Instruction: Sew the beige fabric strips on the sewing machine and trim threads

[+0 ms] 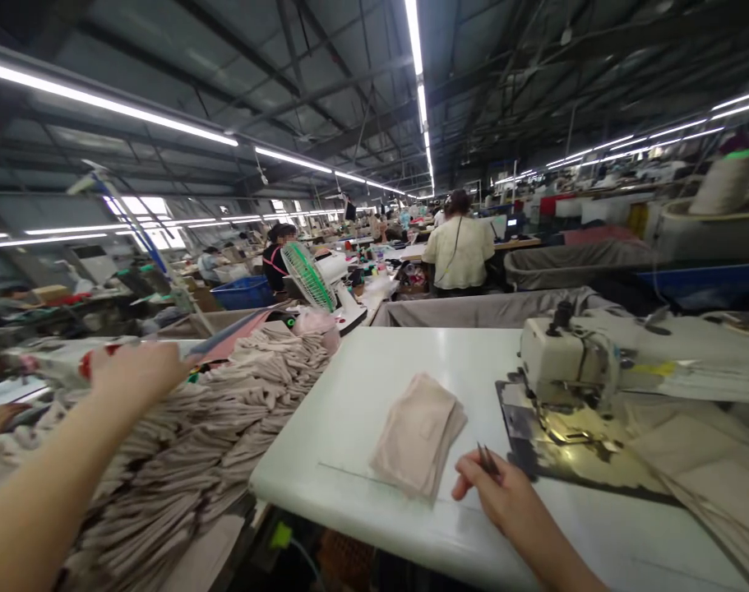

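Right hand (503,493) pinches a thin dark tool (488,459) beside stacked, flat beige fabric pieces (418,434); left hand (136,370) blurred, grip unclear.

The smooth white sewing table (411,362) is gleaming softly. On it, the small stack of matt beige cloth pieces (418,434) is lying creased. Left of the table, the big heap of ridged beige cloth (226,411) is looking matt. At the table's right end, the cream painted sewing machine (562,362) is shining above a glossy metal plate (580,452), and the right hand (501,493) is pinching a thin metal tool (488,459).
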A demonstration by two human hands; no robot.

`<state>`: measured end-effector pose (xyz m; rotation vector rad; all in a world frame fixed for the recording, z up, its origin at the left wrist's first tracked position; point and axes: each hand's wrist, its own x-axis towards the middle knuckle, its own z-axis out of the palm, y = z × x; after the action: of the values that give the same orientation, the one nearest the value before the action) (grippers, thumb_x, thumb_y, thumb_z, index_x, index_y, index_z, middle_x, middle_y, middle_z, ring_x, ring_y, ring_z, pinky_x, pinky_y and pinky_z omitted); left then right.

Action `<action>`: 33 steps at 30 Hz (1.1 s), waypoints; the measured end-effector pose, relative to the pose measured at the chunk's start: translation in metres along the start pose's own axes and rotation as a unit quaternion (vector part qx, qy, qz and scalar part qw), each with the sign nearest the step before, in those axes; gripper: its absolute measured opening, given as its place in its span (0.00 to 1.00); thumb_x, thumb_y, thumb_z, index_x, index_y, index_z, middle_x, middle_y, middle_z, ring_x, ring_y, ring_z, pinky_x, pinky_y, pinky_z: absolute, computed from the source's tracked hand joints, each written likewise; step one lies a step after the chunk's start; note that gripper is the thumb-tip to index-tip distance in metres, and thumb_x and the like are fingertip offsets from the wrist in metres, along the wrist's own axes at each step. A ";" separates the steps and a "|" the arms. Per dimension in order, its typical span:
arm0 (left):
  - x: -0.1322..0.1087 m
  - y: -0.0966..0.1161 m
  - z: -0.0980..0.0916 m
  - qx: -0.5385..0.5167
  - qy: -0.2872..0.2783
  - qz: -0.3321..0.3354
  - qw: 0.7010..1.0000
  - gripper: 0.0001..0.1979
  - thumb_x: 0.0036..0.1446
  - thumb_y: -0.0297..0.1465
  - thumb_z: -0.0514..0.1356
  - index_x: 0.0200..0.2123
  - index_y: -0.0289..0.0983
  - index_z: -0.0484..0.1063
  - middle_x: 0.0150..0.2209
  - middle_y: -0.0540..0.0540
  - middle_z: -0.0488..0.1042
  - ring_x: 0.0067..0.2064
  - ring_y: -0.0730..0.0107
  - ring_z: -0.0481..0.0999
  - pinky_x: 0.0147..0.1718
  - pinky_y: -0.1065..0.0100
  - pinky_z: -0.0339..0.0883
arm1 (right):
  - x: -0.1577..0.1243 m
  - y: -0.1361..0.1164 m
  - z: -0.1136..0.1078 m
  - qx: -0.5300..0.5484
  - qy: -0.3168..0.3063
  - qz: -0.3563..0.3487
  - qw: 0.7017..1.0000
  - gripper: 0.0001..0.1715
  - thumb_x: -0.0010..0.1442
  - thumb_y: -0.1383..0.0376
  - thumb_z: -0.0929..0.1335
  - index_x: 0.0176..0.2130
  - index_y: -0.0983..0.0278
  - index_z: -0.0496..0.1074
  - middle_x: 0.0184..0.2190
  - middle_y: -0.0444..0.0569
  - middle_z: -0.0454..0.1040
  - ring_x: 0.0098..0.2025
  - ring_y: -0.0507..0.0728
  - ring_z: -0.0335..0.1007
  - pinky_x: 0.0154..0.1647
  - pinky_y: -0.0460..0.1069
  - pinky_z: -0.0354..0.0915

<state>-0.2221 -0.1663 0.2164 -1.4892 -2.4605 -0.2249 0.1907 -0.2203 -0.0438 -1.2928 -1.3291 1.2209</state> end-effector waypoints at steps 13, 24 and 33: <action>-0.095 0.219 0.177 -0.216 -0.319 0.251 0.888 0.32 0.44 0.51 0.65 0.43 0.30 0.75 0.46 0.29 0.79 0.47 0.42 0.77 0.40 0.60 0.67 | 0.001 0.006 -0.005 0.070 0.013 -0.002 0.997 0.35 0.59 0.36 0.62 0.34 0.66 0.71 0.26 0.52 0.78 0.16 0.47 0.48 0.17 0.45 0.48; -0.154 0.227 0.160 -0.419 -0.315 0.303 0.796 0.12 0.45 0.32 0.61 0.34 0.39 0.62 0.31 0.53 0.71 0.35 0.66 0.72 0.33 0.70 0.63 | -0.013 -0.013 -0.029 -0.135 0.232 -0.260 0.928 0.09 0.64 0.60 0.68 0.41 0.62 0.73 0.30 0.45 0.69 0.26 0.51 0.64 0.27 0.44 0.65; -0.190 0.210 0.143 -0.506 -0.242 0.333 0.758 0.06 0.51 0.28 0.59 0.34 0.40 0.64 0.28 0.54 0.69 0.30 0.69 0.68 0.30 0.71 0.61 | -0.029 -0.052 -0.035 -0.223 0.184 -0.456 0.842 0.18 0.61 0.75 0.68 0.50 0.62 0.68 0.39 0.50 0.69 0.38 0.54 0.70 0.29 0.44 0.68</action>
<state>0.0283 -0.1920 0.0241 -3.0748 -1.8870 -1.3080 0.2209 -0.2455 0.0126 -0.8974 -1.6756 -0.0078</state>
